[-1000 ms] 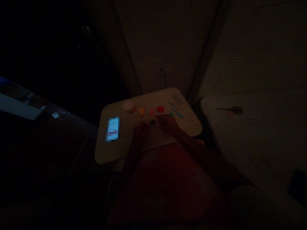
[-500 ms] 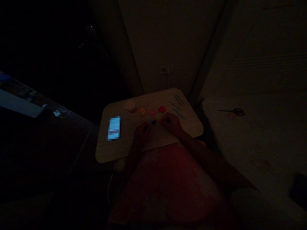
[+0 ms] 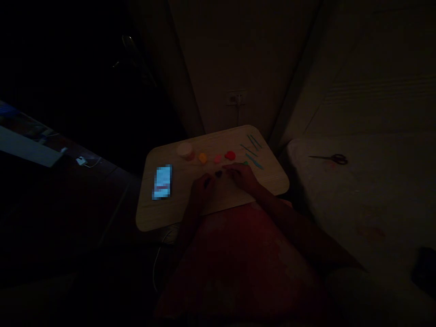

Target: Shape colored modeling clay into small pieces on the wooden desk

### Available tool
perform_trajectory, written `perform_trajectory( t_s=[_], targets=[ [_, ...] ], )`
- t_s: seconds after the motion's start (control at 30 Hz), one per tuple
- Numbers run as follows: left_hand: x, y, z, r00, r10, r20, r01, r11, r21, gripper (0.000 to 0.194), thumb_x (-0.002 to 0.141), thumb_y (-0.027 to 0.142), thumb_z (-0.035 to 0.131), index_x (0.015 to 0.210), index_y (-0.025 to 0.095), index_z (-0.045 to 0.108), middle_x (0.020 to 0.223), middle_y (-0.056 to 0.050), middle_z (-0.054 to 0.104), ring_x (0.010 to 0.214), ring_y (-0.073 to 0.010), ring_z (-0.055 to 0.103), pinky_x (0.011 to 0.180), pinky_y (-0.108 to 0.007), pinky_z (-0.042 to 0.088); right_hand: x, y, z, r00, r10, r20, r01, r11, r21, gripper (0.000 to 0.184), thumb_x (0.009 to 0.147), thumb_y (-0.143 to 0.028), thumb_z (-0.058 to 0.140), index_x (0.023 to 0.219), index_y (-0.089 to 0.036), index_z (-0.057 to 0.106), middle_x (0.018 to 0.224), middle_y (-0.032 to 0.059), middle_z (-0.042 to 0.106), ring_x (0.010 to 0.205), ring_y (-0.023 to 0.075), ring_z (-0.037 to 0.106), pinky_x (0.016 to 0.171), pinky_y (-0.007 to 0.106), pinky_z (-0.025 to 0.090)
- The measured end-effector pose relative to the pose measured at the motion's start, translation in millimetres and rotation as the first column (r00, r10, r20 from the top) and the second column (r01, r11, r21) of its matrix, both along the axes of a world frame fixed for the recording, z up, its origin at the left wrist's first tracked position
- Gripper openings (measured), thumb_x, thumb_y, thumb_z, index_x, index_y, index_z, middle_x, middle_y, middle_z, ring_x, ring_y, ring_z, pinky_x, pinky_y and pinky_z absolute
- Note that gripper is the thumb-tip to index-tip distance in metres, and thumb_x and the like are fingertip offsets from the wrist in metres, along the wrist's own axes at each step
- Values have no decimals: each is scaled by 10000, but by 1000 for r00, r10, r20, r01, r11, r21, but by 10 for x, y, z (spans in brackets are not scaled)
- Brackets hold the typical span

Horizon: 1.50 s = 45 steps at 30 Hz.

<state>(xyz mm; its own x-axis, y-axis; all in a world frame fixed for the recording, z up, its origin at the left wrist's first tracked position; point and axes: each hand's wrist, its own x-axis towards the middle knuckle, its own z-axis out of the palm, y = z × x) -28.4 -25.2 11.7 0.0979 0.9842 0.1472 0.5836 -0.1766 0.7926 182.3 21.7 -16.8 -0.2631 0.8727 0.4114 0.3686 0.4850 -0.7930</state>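
Note:
The scene is very dark. On the small wooden table lies a dark lump, possibly modelling clay, between my two hands. My left hand rests just left of it with curled fingers; the gloom hides whether its fingertips meet. Just right of the lump, my right hand has its index finger stretched out over the table, with no object visible in it. Beyond the hands sit an orange lump, a pink lump and a red lump. A green piece shows beside my right hand.
Several thin teal tools lie at the table's right. A lidded tub stands at the back left, and a lit phone lies at the left. Scissors rest on a pale surface to the right. A wall socket holds a plug.
My right hand has shifted slightly and its index finger has straightened to the left. More of the green piece shows beside it. My left hand and the dark lump look unmoved.

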Motion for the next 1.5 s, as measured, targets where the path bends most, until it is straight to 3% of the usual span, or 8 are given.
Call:
perform_trajectory(
  t_s=[0.1, 0.27, 0.4, 0.77, 0.97, 1.23, 1.4, 1.5],
  targets=[
    [-8, 11, -24, 1000, 4, -8, -4, 1000, -3, 255, 941, 390, 512, 833, 184, 619, 766, 7, 626, 722, -150, 550, 672, -261, 392, -5, -4, 2, 1000, 6, -16, -7, 998, -57, 372, 923, -175, 520, 1185, -184, 784, 973, 71, 811, 849, 206, 743, 819, 318, 555],
    [-20, 17, -61, 1000, -1, -8, 1, 1000, 8, 256, 943, 389, 514, 836, 184, 623, 765, 7, 623, 720, -151, 543, 660, -259, 389, -5, -31, 45, 1000, -8, -12, 7, 997, -83, 235, 890, -257, 621, 1031, -189, 796, 954, 67, 803, 836, 213, 727, 769, 299, 532],
    [-19, 11, -50, 1000, -4, -14, 4, 1000, 6, 253, 949, 393, 514, 851, 187, 624, 773, 9, 622, 727, -151, 547, 676, -259, 397, -7, -45, 48, 996, -44, -84, 37, 995, -92, 213, 881, -237, 574, 1010, -183, 734, 830, 40, 750, 701, 172, 650, 684, 273, 488],
    [-12, 10, -37, 1000, 1, -25, -1, 1000, 0, 251, 935, 389, 523, 839, 185, 633, 771, 4, 644, 723, -156, 560, 670, -263, 402, -5, -28, 61, 972, -42, -229, 11, 990, -139, 160, 850, -260, 529, 889, -188, 667, 779, 22, 694, 698, 159, 610, 661, 263, 458],
    [-3, 4, -7, 999, 4, -50, -4, 1000, -11, 255, 939, 384, 517, 843, 183, 641, 771, 3, 645, 724, -154, 561, 669, -261, 395, 20, -6, 54, 977, -24, -211, 2, 994, -105, 151, 789, -241, 567, 852, -182, 690, 821, 30, 725, 773, 179, 640, 742, 283, 486],
    [-3, 2, -7, 999, -3, -47, 3, 1000, 0, 248, 940, 380, 526, 853, 184, 651, 787, -5, 661, 739, -161, 578, 684, -263, 418, 7, -43, 110, 994, -84, -67, 74, 987, -145, 268, 927, -288, 578, 1054, -162, 777, 945, 82, 789, 777, 188, 686, 759, 297, 515],
    [-7, 4, -17, 998, -16, -53, 15, 1000, -15, 270, 951, 391, 511, 863, 183, 659, 790, -9, 670, 745, -165, 574, 694, -265, 426, 8, -19, 89, 998, -55, -3, 54, 990, -134, 189, 888, -267, 638, 829, -177, 794, 835, 60, 787, 766, 200, 691, 735, 293, 513],
    [-4, 5, -40, 999, -21, -32, 21, 1000, -14, 272, 953, 394, 523, 874, 179, 669, 815, -10, 680, 739, -156, 578, 704, -264, 435, 11, -21, 86, 999, -43, -9, 42, 992, -121, 204, 896, -286, 632, 846, -187, 802, 866, 64, 795, 790, 207, 699, 754, 304, 526]
  ],
)
